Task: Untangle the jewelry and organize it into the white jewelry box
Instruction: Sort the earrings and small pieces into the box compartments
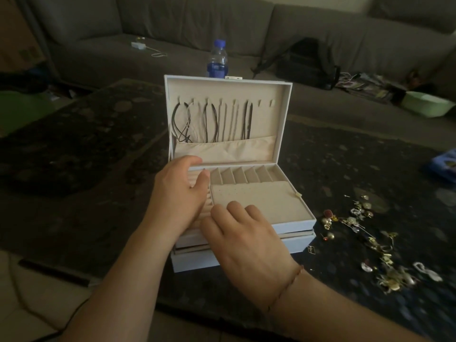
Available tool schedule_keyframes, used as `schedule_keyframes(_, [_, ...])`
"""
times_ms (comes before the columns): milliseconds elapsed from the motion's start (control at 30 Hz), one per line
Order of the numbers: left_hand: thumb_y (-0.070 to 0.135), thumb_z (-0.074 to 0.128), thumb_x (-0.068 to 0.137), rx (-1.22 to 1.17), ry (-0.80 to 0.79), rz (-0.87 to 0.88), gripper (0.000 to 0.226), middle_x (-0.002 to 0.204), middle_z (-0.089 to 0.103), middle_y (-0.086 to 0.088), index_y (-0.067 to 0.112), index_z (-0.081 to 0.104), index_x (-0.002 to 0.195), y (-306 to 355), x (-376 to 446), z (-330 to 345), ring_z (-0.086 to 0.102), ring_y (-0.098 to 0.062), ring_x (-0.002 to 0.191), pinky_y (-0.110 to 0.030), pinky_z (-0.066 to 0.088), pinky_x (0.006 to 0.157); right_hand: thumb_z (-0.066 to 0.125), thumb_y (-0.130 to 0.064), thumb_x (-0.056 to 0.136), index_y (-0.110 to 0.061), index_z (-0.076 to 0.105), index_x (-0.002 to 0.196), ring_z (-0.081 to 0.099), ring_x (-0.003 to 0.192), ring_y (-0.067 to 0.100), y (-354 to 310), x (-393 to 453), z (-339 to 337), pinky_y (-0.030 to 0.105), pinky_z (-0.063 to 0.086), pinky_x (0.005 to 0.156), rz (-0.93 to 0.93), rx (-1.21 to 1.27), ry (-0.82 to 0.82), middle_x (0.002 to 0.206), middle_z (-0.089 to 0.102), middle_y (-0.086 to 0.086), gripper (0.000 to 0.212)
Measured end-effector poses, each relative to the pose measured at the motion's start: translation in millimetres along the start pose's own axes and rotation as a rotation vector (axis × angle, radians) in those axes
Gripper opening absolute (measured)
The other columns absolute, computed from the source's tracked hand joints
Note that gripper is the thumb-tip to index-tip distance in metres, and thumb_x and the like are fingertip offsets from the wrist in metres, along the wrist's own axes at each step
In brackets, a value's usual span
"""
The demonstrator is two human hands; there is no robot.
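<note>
White jewelry box (293, 224) stands open mid-table (86, 144), lid upright, cords (209, 120) hanging from hooks inside it. I see the left hand (179, 193) spread loosely over the ring rolls at the tray's left side, holding nothing. Right hand (246, 239) lies flat, fingers wide, on the box's near edge beside the beige pad (266, 202). Loose jewelry (365, 240) is scattered toward the table's right edge. Bottle (217, 59) behind the lid.

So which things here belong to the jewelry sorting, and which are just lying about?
Part of the job:
white jewelry box
necklaces hung in its lid
loose jewelry pile
left hand
right hand

Just lying about:
water bottle
black backpack
green basin
charger on sofa
</note>
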State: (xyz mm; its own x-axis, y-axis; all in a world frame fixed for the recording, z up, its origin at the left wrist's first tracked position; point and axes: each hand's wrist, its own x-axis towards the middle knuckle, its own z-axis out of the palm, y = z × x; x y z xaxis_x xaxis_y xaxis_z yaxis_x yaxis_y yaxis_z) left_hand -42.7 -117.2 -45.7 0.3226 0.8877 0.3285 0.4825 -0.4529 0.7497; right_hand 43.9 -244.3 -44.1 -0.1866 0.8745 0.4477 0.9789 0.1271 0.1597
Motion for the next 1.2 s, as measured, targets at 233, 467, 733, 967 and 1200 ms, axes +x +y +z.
schedule_keyframes(233, [0.023,0.061,0.096,-0.108,0.021,-0.036,0.021,0.117,0.068,0.010,0.024,0.069,0.115,1.9,1.1,-4.9,0.057,-0.001,0.111,-0.015,0.040,0.089,0.034,-0.011,0.079,-0.016,0.060,0.087,0.049,0.073,0.024,0.0,-7.6,6.9,0.034,0.035,0.066,0.129,0.099,0.025,0.085,0.055,0.004,0.028])
schedule_keyframes(467, [0.026,0.060,0.098,-0.254,-0.067,-0.032,0.019,0.113,0.069,0.017,0.030,0.068,0.114,-4.7,-4.1,-21.1,0.060,0.006,0.109,-0.008,0.042,0.088,0.033,-0.017,0.079,-0.018,0.063,0.090,0.054,0.076,0.022,1.2,-12.5,6.8,0.034,0.048,0.064,0.128,0.169,0.004,0.088,0.058,0.002,0.032])
schedule_keyframes(733, [0.020,0.058,0.096,0.242,-0.304,0.293,0.031,0.131,0.058,0.001,0.017,0.063,0.126,-12.4,-20.6,-2.0,0.051,-0.017,0.124,-0.028,0.037,0.104,0.057,-0.005,0.069,-0.019,0.069,0.086,0.056,0.073,0.018,10.6,-19.4,15.8,0.034,0.052,0.062,0.170,0.353,-0.043,0.085,0.059,-0.001,0.025])
schedule_keyframes(967, [0.055,0.038,0.100,0.458,-0.529,0.252,0.057,0.157,0.032,0.006,0.028,0.037,0.150,13.5,-26.4,-4.4,0.021,-0.018,0.147,-0.037,0.012,0.120,0.055,-0.024,0.092,-0.018,0.069,0.101,0.059,0.097,0.012,67.8,-50.9,-2.6,0.030,0.052,0.086,0.429,0.405,0.192,0.105,0.063,-0.007,0.017])
schedule_keyframes(1200, [0.078,0.015,0.089,0.659,-0.733,0.171,0.080,0.163,-0.023,0.008,0.041,-0.009,0.155,20.4,-31.6,3.3,-0.025,-0.019,0.149,-0.051,-0.007,0.122,0.063,-0.035,0.090,-0.029,0.072,0.103,0.060,0.083,0.005,114.3,-47.1,-0.5,0.020,0.051,0.076,0.749,0.268,-0.170,0.101,0.066,-0.011,0.016])
